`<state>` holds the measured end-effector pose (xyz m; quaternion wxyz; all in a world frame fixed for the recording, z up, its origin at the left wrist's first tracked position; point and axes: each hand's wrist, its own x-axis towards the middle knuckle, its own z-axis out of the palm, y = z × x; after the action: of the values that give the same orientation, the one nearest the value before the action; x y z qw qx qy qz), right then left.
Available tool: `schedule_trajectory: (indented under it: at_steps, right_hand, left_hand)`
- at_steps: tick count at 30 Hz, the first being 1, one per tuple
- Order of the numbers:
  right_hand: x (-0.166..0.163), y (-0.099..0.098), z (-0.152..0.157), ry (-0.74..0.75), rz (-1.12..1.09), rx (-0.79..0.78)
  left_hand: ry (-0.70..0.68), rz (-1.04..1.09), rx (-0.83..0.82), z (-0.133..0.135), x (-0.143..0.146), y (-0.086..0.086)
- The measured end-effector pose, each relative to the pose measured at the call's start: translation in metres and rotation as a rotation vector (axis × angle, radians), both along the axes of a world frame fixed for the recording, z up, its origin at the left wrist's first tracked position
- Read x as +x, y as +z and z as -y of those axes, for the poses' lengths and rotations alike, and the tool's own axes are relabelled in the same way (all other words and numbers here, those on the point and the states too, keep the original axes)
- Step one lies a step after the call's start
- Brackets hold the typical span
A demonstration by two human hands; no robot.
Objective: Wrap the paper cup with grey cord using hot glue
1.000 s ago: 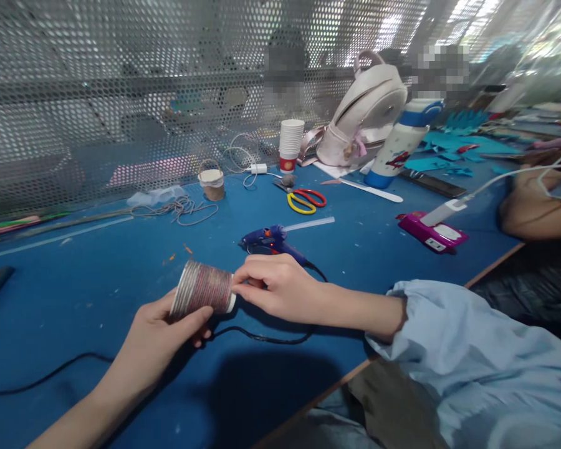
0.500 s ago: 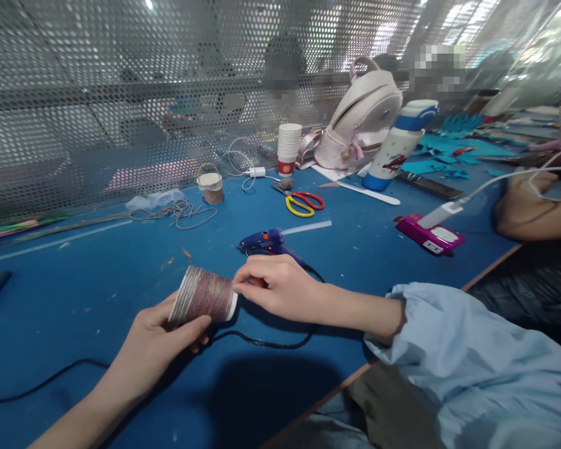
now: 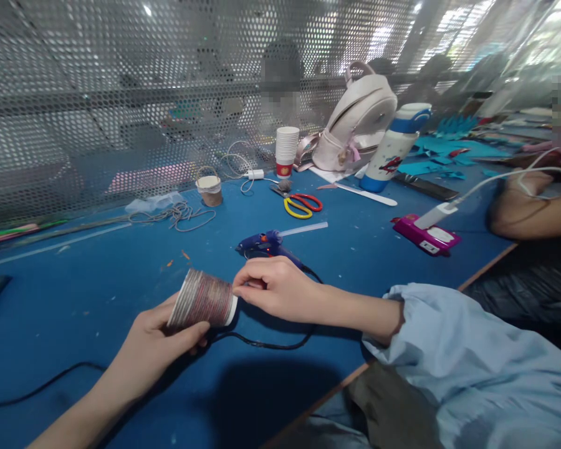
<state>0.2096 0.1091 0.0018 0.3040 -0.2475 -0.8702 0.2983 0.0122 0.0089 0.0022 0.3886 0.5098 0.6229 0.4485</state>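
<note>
The cord-wrapped cup (image 3: 203, 299) lies tipped on its side in the left hand (image 3: 156, 340), which is clamped around it, the thumb along the near side and the other fingers partly hidden behind and beneath. Its wider end points toward the left hand's side, while the narrow end, edged by a bare white band (image 3: 234, 309), faces the right hand (image 3: 278, 290). There the tips of thumb and forefinger are brought together right at the edge of the wrapping, the other fingers curled in; whether a strand of cord sits between them is too small to tell. Grey cord covers the wide part of the cup, and reddish cord the rest. Just beyond the right hand, a blue glue gun (image 3: 262, 243) lies on the blue tabletop (image 3: 121, 268), a clear glue stick (image 3: 303, 229) jutting from its back. Farther off are scissors (image 3: 300, 216) with one red and one yellow handle, a small handled cup (image 3: 210, 192) near a loose tangle of grey cord (image 3: 182, 215), and a stack of paper cups (image 3: 287, 149). A black cable (image 3: 271, 345) curves across the tabletop below both hands.
</note>
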Motion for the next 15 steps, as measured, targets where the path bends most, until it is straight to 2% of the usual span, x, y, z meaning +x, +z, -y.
schedule_trajectory:
  at_steps: [7,12,15]
  right_hand:
    - [0.0,0.002,0.0,-0.003,0.012,-0.063]
    - [0.001,0.003,-0.001,-0.001,0.04,-0.098]
    - [0.001,0.004,0.0,0.007,0.048,-0.116]
  left_hand:
    - [-0.027,-0.039,0.034,-0.001,-0.005,-0.003]
    - [-0.187,-0.245,0.15,-0.007,-0.02,-0.006]
    - [-0.243,-0.299,0.181,-0.009,-0.024,-0.007]
